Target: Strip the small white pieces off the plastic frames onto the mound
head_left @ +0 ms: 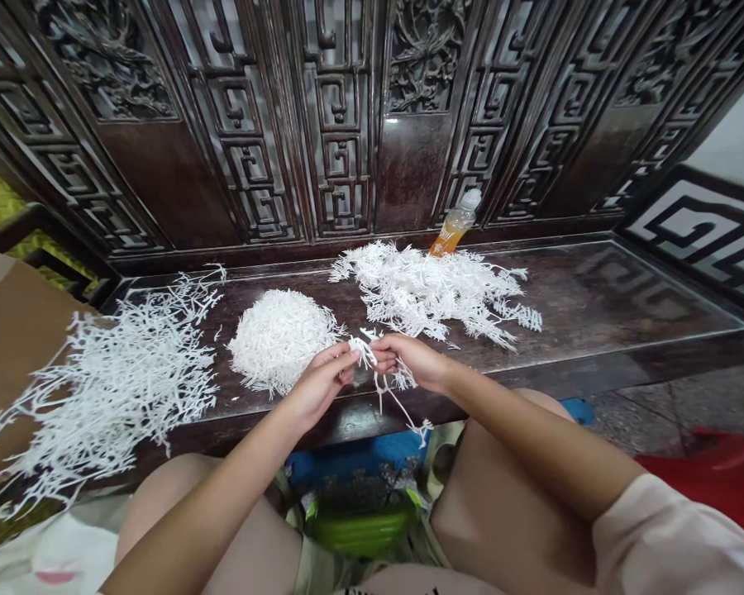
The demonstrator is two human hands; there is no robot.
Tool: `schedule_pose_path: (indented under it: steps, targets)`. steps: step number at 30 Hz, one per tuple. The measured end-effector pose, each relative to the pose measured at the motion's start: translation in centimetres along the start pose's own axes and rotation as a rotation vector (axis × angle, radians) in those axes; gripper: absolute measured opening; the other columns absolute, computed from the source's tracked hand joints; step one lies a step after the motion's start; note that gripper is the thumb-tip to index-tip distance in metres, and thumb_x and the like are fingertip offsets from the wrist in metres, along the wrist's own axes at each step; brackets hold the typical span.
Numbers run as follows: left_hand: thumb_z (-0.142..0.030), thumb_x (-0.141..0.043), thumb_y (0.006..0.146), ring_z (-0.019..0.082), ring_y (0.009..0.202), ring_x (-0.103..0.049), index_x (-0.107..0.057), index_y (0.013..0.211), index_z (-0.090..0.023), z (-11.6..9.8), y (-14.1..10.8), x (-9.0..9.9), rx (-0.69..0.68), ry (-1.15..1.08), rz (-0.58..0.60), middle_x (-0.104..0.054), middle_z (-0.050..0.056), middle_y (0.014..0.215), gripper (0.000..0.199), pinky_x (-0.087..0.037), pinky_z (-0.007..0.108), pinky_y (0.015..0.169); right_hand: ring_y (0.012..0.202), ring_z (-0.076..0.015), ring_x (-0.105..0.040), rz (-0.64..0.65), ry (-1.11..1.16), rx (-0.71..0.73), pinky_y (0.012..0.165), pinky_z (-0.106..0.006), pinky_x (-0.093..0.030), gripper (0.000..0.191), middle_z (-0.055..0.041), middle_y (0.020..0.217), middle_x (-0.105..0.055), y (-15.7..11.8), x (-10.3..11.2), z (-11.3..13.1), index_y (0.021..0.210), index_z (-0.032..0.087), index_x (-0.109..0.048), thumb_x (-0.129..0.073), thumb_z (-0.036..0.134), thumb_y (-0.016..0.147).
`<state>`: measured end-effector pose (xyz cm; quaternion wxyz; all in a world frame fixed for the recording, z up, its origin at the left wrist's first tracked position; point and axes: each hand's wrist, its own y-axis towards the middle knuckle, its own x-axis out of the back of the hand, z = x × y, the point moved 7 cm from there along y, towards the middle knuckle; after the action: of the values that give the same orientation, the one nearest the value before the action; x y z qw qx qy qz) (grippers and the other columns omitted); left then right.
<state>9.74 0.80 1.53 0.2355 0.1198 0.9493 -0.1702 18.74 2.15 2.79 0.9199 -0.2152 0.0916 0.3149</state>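
My left hand point(326, 376) and my right hand point(412, 359) are close together at the bench's front edge. Both are closed on a white branched plastic piece point(363, 351), the left with a pinch on its near side. Thin white strands hang below my right hand. Just behind my left hand lies a rounded pile of small white bits point(282, 339). A heap of white feathery sprigs point(434, 287) lies beyond my right hand. At the left is a large tangle of bare white branched stems point(117, 380).
The dark wooden bench point(589, 289) has a carved lattice back point(341, 124). An orange drink bottle point(451, 231) stands behind the sprigs. Brown cardboard point(18, 347) is at the left, a green object point(365, 529) below between the knees, and something red point(713, 483) at the lower right.
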Motion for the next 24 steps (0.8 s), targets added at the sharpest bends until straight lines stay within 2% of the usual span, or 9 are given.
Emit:
schedule_pose_path:
  steps: [3,9,15,20,24]
  targets:
    - [-0.03,-0.065,0.062,0.004,0.049,-0.031,-0.05,0.061,-0.013,-0.1,0.2,0.4,-0.012,0.054,-0.01,-0.034,-0.005,0.053,0.022,-0.024,0.02,0.05,0.043,-0.0058,-0.016,0.015,-0.017,-0.01,0.046,-0.025,-0.011,0.029,0.007,0.048,-0.016,0.1,0.2,-0.1,0.051,0.019,-0.02,-0.039,0.025,0.072]
    - [-0.036,-0.059,0.068,0.005,0.05,-0.028,-0.061,0.074,-0.013,-0.9,0.2,1.2,-0.089,0.179,-0.058,-0.033,-0.005,0.051,0.024,-0.023,0.02,0.05,0.044,-0.0067,-0.013,0.05,-0.068,-0.025,0.047,-0.026,-0.011,0.028,0.0067,0.047,-0.015,0.1,0.3,0.3,0.051,0.019,-0.016,-0.033,0.024,0.073]
    - [-0.038,-0.056,0.07,0.006,0.049,-0.028,-0.06,0.071,-0.015,-1.4,0.0,1.5,-0.101,0.217,-0.083,-0.032,-0.005,0.051,0.024,-0.025,0.021,0.052,0.044,-0.0074,-0.014,0.046,-0.129,-0.029,0.047,-0.026,-0.011,0.028,0.0061,0.047,-0.016,-0.2,0.1,0.5,0.052,0.019,-0.017,-0.031,0.023,0.075]
    - [-0.038,-0.057,0.07,0.006,0.05,-0.029,-0.056,0.064,-0.015,-1.8,0.1,1.5,-0.134,0.209,-0.086,-0.032,-0.005,0.05,0.024,-0.026,0.021,0.053,0.044,-0.0078,-0.015,0.109,-0.141,-0.015,0.048,-0.025,-0.014,0.03,0.0057,0.046,-0.017,-0.4,-0.3,0.5,0.05,0.019,-0.02,-0.029,0.025,0.077]
    - [-0.039,-0.056,0.07,0.006,0.049,-0.029,-0.053,0.062,-0.015,-1.5,0.3,1.6,-0.125,0.214,-0.089,-0.032,-0.005,0.049,0.025,-0.025,0.021,0.052,0.044,-0.0081,-0.022,0.112,-0.181,0.011,0.05,-0.025,-0.019,0.032,0.0045,0.044,-0.024,-0.4,-0.4,0.7,0.047,0.018,-0.027,-0.027,0.026,0.078]
